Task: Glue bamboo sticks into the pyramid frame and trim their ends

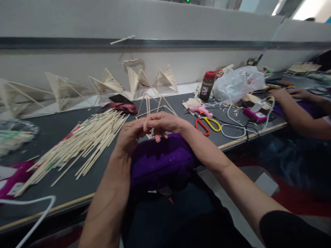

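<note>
My left hand (131, 132) and my right hand (165, 122) meet over a purple cushion-like bundle (162, 158) at the table edge. The right hand's fingers lie over the left hand's, bent and apart, with no object seen in them. The left hand's fingertips are largely hidden by the right hand. Just behind the hands stands a small frame of thin wooden sticks (148, 105), partly covered by them. A loose pile of sticks (85, 144) lies to the left.
Stick models (111, 84) line the wall. To the right are a pink glue gun (203, 111), red-and-yellow-handled scissors (212, 124), a dark bottle (207, 86), a plastic bag (240, 82), a white cable and a magenta device (255, 115). Another person's arms (300, 113) reach in at far right.
</note>
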Demonstrator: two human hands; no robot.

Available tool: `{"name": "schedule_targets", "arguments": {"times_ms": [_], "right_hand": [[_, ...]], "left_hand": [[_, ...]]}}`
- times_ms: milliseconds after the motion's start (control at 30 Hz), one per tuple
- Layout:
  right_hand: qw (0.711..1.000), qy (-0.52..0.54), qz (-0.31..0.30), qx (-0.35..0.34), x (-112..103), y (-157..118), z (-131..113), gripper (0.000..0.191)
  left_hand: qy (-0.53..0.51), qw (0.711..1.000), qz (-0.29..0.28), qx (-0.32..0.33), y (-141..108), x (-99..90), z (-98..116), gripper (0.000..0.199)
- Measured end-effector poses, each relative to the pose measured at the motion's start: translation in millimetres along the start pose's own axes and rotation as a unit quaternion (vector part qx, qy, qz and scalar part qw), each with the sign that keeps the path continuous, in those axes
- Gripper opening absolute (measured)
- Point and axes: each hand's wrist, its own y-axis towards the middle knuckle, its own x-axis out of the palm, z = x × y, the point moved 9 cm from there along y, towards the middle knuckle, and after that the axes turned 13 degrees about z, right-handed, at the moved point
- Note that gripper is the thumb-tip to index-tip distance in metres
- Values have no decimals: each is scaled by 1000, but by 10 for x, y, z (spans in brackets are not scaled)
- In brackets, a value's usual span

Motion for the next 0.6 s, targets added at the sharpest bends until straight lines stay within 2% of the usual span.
{"name": "schedule_targets", "arguments": {"times_ms": [167, 300, 433, 500, 600], "right_hand": [[1000, 19, -18, 10, 64, -8, 38, 29], [999, -11, -26, 24, 103, -15, 93, 27], [999, -48, -19, 3, 57, -67, 2, 31], [998, -50, 26, -37, -65, -84, -125, 34], [974, -38, 183, -128, -464, -118, -359, 38]], "left_hand": [[-14, 999, -39, 3, -33, 37, -49, 23], [3, 1000, -8, 4, -21, -5, -105, 21], [-2, 998, 54, 20, 5, -113, -64, 18], [-24, 996, 85, 33, 26, -196, -14, 16], [-73, 991, 104, 27, 62, -291, 3, 20]]}}
